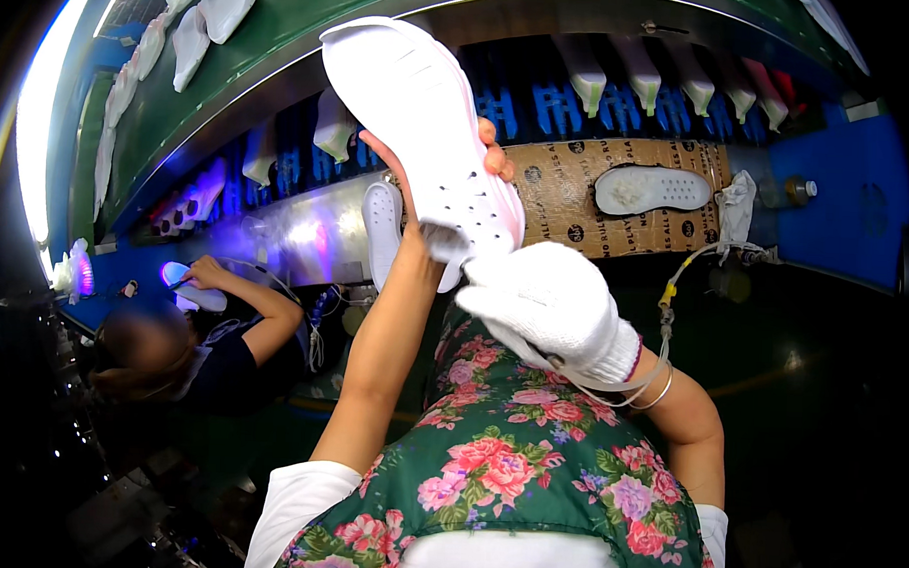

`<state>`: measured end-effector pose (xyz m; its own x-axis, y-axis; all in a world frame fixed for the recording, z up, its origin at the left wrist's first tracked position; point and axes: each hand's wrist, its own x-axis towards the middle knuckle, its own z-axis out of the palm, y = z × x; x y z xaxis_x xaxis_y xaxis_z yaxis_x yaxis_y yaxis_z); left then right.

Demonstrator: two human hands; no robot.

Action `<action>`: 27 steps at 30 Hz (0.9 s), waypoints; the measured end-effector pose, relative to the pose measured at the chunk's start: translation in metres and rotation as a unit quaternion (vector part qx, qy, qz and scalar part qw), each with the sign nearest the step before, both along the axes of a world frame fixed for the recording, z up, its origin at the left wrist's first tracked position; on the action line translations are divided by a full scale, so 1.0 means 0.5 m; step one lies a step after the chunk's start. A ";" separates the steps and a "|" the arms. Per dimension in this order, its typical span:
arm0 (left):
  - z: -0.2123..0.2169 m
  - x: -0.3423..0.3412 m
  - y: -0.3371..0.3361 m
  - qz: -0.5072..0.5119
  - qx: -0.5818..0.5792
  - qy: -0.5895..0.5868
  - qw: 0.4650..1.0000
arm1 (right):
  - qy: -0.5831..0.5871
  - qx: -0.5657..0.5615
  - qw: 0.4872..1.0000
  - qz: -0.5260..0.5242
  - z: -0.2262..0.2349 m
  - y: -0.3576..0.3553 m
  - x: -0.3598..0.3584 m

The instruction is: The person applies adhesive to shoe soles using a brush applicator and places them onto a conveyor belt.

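My bare left hand point(495, 161) is wrapped round a white shoe sole point(406, 92), its thumb on one edge and its fingertips on the other. The sole is held up and tilted; a patch of small dark dots and holes marks its lower half. My right hand point(557, 306), in a white knitted glove, is closed close to the sole's lower end. Whatever it grips is hidden by the glove. A thin clear tube point(626, 398) runs along the wrist. Beyond my left forearm, another white sole point(381, 226) lies on the metal surface, partly covered.
A pale sole point(654, 190) lies on printed brown cardboard point(577, 213), beside a crumpled white cloth point(738, 202) and small bottle point(800, 190). Soles stand on a rack with blue holders point(621, 108). At left, a co-worker's hand point(208, 272) holds another sole. A hose point(667, 291) hangs at right.
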<state>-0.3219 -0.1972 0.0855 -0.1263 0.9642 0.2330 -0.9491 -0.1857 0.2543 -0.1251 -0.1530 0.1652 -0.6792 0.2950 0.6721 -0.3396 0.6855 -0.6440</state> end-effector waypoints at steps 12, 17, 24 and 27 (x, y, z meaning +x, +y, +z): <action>0.010 -0.034 0.011 -0.082 -0.071 0.106 0.988 | -0.055 -0.002 0.995 0.080 0.003 -0.010 0.018; 0.018 -0.028 0.013 -0.208 -0.100 0.102 0.968 | -0.095 0.034 0.994 0.037 -0.011 -0.010 0.024; -0.006 -0.048 0.018 -0.285 -0.112 0.134 0.943 | -0.103 0.008 0.985 0.141 -0.001 -0.014 0.017; 0.011 -0.053 0.024 -0.274 -0.150 0.257 0.914 | -0.098 0.038 0.989 0.102 0.008 0.000 0.024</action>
